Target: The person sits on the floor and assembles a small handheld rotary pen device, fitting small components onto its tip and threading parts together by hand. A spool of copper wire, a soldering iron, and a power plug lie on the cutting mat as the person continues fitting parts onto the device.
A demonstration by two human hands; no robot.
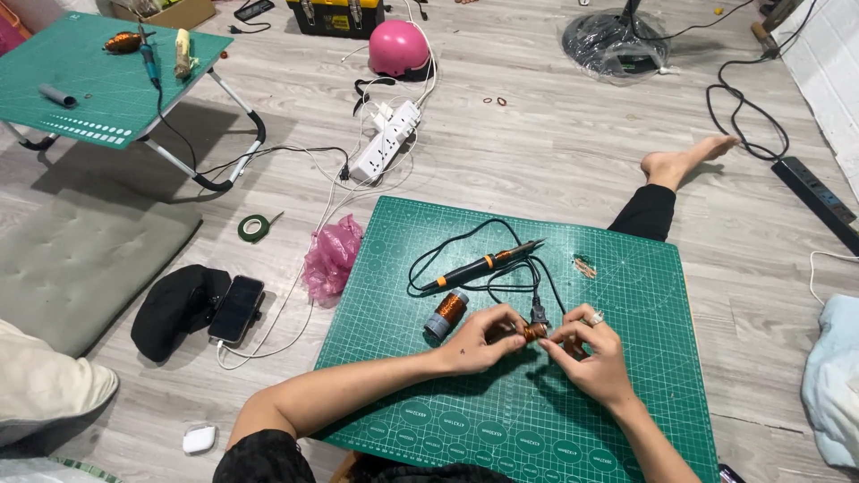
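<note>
**Small copper coil pinched between both hands**

Both forearms reach in over the green cutting mat (501,420). I see left hand (479,338) and right hand (586,353) fingers closed on the copper coil (534,332), its axis lying hand to hand, below the soldering iron (483,264).

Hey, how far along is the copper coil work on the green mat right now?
Laid out already: the soldering iron and a spool of copper wire rest on the green cutting mat. In hand: the left hand and right hand pinch a small copper-wound coil between them. Left: the iron lies untouched, so no soldering shows yet; whether the winding is finished cannot be told.
</note>
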